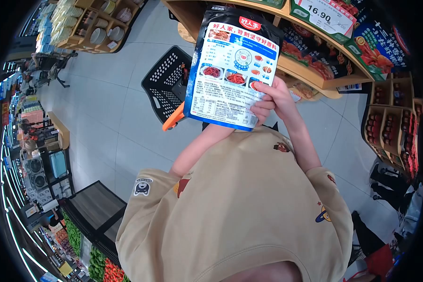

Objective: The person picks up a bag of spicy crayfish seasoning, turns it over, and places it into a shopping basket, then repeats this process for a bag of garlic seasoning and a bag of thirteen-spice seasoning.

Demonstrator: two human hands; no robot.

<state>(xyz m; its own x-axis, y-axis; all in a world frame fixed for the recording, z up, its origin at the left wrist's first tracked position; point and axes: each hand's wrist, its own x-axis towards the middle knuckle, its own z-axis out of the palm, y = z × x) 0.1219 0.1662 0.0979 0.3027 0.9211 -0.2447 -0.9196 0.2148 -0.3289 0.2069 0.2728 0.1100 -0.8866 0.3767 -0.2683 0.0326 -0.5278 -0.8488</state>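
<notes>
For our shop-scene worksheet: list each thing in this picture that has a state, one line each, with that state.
packet: held up, sealed, back panel facing the camera
right hand: shut on the packet's lower edge
left hand: hidden behind the packet
basket: on the floor, handle down, contents unclear
price tag: mounted on the shelf, reads 16.90

A large flat blue-and-white printed plastic seasoning packet sits at centre frame, gripped at its 4 o'clock corner by the right hand. Behind it, at 9 o'clock, a black perforated plastic shopping basket stands on the pale tiled floor. A curved wooden display shelf of packets runs at 1 o'clock. Vegetable bins lie at 7 o'clock.
</notes>
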